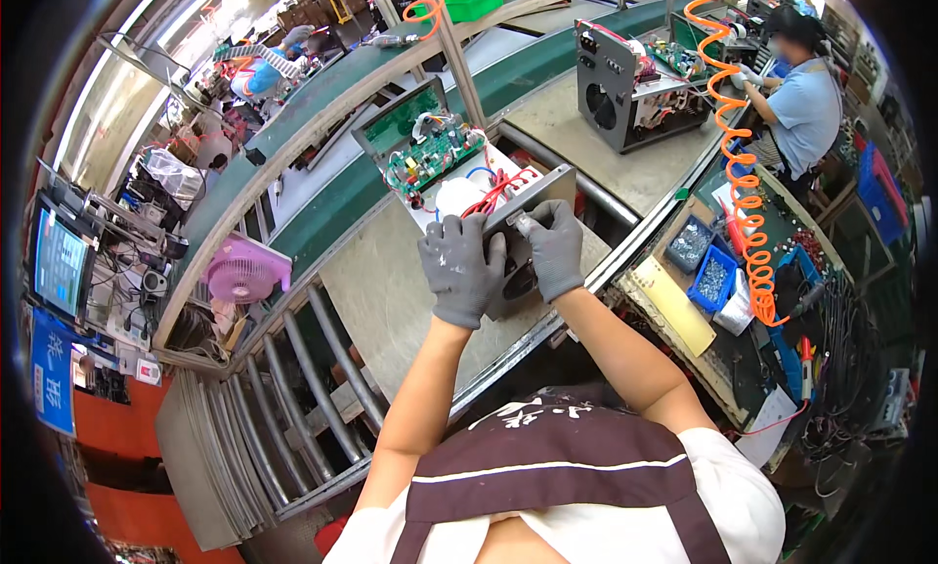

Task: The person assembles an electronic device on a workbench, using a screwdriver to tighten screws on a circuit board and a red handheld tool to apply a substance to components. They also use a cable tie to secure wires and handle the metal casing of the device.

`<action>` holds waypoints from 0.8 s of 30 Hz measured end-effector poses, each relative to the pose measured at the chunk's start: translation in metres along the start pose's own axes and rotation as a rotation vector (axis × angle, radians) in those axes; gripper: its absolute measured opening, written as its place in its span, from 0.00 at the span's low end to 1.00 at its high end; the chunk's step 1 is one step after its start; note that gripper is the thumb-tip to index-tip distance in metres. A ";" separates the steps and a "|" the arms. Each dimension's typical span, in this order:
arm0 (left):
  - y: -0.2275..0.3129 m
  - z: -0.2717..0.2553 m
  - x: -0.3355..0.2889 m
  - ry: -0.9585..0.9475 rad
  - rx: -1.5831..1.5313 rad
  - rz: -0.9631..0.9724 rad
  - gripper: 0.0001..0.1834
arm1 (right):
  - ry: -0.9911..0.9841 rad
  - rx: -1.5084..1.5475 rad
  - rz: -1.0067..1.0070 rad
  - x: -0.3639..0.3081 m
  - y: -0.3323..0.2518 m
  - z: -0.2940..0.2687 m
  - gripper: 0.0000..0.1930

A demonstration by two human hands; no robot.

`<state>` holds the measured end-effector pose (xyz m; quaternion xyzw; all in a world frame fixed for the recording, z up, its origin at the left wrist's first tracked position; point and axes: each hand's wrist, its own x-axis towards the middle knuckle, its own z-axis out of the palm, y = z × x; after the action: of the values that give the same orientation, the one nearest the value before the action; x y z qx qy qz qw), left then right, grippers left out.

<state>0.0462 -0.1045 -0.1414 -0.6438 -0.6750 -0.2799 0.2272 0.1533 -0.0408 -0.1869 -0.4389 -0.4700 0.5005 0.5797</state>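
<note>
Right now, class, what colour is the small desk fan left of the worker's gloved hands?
Pink: the fan shows best, and only, in the head view.

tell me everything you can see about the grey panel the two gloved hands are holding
The panel is a flat grey plate, metal by its look, with a plain top face and a darker front face bearing a round opening between the hands. It is tilted, one long edge raised toward the green circuit board, over the worktable. The left hand grips its near left end; the right hand pinches a small shiny part at its edge. Red wires run behind it.
</note>
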 end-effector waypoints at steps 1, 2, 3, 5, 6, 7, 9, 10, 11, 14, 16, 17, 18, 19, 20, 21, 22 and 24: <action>0.001 0.000 0.000 0.000 -0.007 0.002 0.17 | 0.012 0.019 -0.020 0.001 0.001 0.001 0.07; 0.002 0.000 0.001 0.006 -0.010 0.002 0.17 | 0.025 0.038 -0.041 0.003 0.005 0.002 0.08; 0.003 0.001 0.002 0.012 -0.014 0.003 0.17 | 0.037 0.058 -0.062 0.004 0.006 0.002 0.08; 0.004 0.002 0.002 0.017 -0.026 0.004 0.17 | 0.050 0.067 -0.077 0.003 0.005 0.004 0.08; 0.003 0.002 0.002 0.021 -0.035 0.006 0.17 | 0.056 0.072 -0.086 0.003 0.005 0.004 0.08; 0.003 0.002 0.003 0.026 -0.044 0.006 0.17 | 0.056 0.065 -0.086 0.003 0.005 0.004 0.08; 0.004 0.003 0.001 0.017 -0.059 -0.004 0.17 | 0.055 0.050 -0.086 0.002 0.006 0.003 0.09; 0.002 0.003 0.002 0.019 -0.061 -0.011 0.17 | 0.061 0.050 -0.092 0.002 0.005 0.004 0.08; 0.002 0.002 0.002 0.025 -0.054 -0.013 0.17 | 0.065 0.051 -0.099 0.000 0.004 0.004 0.08; 0.004 0.002 0.001 0.035 -0.037 -0.019 0.17 | 0.071 0.041 -0.083 -0.003 -0.003 0.005 0.09; 0.003 0.001 0.001 0.034 -0.036 -0.024 0.17 | 0.060 0.083 -0.034 -0.003 -0.006 0.007 0.09; 0.002 0.000 0.001 0.038 -0.026 -0.020 0.17 | 0.055 0.089 -0.029 -0.004 -0.007 0.008 0.09; 0.000 0.001 0.002 0.056 -0.029 -0.016 0.17 | 0.052 0.072 -0.044 -0.003 -0.006 0.010 0.08; 0.000 0.003 0.001 0.069 -0.040 -0.013 0.17 | 0.053 0.050 -0.056 -0.002 -0.002 0.010 0.08; 0.000 0.005 0.001 0.082 -0.051 -0.009 0.16 | 0.056 0.027 -0.068 -0.001 0.001 0.009 0.08; -0.001 0.005 0.002 0.084 -0.050 0.000 0.16 | 0.054 0.014 -0.065 0.000 0.002 0.010 0.08; -0.001 0.009 0.005 0.087 -0.060 0.013 0.16 | 0.062 -0.006 -0.067 0.003 0.001 0.009 0.08; 0.001 0.015 0.012 0.105 -0.082 0.028 0.17 | 0.055 -0.124 -0.116 0.004 -0.009 0.000 0.08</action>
<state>0.0468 -0.0856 -0.1441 -0.6463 -0.6411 -0.3376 0.2394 0.1552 -0.0376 -0.1779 -0.4594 -0.5086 0.4239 0.5921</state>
